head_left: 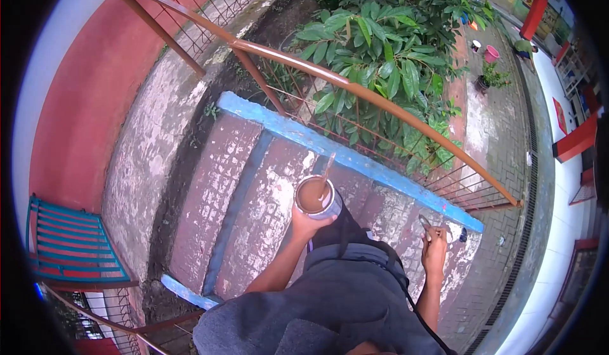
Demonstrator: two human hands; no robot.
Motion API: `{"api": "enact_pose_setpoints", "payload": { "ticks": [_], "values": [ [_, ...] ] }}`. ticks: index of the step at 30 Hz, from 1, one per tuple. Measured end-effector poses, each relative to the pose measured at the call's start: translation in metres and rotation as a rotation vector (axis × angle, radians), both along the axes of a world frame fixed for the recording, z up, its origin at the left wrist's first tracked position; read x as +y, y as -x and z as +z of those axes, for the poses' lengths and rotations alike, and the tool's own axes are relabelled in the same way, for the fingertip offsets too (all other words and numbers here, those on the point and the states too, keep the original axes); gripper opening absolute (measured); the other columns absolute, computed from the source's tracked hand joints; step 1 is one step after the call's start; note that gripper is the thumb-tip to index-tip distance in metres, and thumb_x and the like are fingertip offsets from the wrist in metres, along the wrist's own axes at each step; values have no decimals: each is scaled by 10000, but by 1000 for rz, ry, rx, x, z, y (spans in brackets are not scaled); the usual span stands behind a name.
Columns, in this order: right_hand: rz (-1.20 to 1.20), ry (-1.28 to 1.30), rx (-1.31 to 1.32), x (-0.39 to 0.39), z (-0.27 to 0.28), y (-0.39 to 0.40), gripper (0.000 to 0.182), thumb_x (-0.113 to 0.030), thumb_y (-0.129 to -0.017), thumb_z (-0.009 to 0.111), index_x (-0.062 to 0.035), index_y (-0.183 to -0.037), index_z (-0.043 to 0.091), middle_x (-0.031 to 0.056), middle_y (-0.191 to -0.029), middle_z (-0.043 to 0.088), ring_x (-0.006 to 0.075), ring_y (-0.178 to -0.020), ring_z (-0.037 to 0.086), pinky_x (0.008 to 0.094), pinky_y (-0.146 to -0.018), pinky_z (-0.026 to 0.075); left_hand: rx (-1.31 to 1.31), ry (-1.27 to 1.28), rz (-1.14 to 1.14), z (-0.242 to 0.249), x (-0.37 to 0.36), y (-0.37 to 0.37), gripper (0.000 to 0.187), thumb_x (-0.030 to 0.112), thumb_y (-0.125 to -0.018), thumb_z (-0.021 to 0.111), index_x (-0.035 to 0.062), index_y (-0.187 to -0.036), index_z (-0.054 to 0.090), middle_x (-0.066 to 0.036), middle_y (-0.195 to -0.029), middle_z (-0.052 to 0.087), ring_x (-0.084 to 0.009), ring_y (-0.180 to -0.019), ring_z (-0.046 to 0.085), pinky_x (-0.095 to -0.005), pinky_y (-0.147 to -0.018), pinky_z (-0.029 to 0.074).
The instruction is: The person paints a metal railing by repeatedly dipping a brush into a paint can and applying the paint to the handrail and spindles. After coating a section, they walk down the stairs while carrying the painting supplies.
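Observation:
My left hand (pixel 306 223) is wrapped round a can of brown paint (pixel 327 214), held upright in front of my body. Its paint fills much of the opening, and a thin stick or brush handle (pixel 329 166) leans out over the rim. To the right, my right hand (pixel 434 241) is closed on a small, slim greyish tool (pixel 424 221); its exact kind is too small to make out. Beyond both hands runs a brown metal railing (pixel 374 98), apart from them, glossy along its top bar.
Worn steps (pixel 244 215) with blue edging (pixel 342 158) lie below me. Leafy plants (pixel 380 57) grow behind the railing. A teal slatted bench (pixel 76 241) is at left. Far right, a person (pixel 525 48) bends near a pink bucket (pixel 491 53) and a potted plant (pixel 490 79).

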State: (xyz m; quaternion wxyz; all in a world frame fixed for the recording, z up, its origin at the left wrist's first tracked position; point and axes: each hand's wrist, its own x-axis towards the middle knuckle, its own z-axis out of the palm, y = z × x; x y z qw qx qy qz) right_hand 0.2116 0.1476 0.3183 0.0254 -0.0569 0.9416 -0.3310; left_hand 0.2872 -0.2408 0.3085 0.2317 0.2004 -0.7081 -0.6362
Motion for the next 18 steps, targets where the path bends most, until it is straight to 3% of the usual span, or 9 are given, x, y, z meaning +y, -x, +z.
{"api": "enact_pose_setpoints", "payload": {
  "ticks": [2,4,6,10,13,18],
  "values": [
    [-50,-5,12,-3,14,3,303,-6,-952,775,-84,-1245,791,242,-1306,608,426,-1051,694,511,-904,562,9,-60,-73,4,2,4,927,142,-610,1052,-8,-1398,586,-129,-1318,703,-227,-1206,690,-392,-1076,547],
    [-93,-36,21,7,15,0,300,-15,-950,781,-94,-1239,797,248,-1332,594,429,-1061,693,509,-908,567,6,42,-25,2,7,2,907,145,-620,1053,-12,-1384,591,-120,-1305,699,-217,-1188,686,-381,-1061,551],
    [-49,-77,101,22,0,-2,278,-45,-938,801,-96,-1211,817,257,-1305,604,428,-1079,692,496,-919,578,-51,-59,-82,-3,11,4,924,110,-623,1048,-17,-1396,560,-118,-1290,685,-219,-1176,684,-377,-1045,560],
    [-127,-104,13,39,-8,-15,255,-72,-931,814,-92,-1185,831,252,-1234,643,423,-1038,709,484,-885,591,-101,-69,-79,-13,30,1,972,110,-616,1058,-23,-1419,528,-135,-1326,666,-228,-1184,682,-394,-1051,565],
    [-179,-62,-16,50,-13,-31,240,-71,-942,800,-42,-1179,820,245,-1070,707,416,-894,740,491,-806,594,-149,-26,-42,-14,46,-6,1031,158,-602,1077,-23,-1442,506,-140,-1355,652,-241,-1206,676,-400,-1062,557],
    [-264,-68,0,67,-15,-64,242,-80,-949,794,-37,-1185,819,256,-1100,732,421,-926,751,492,-833,596,-129,54,-173,-23,54,-9,1127,146,-575,1077,0,-1509,464,-117,-1393,649,-247,-1267,648,-411,-1136,514]
  ]
}}
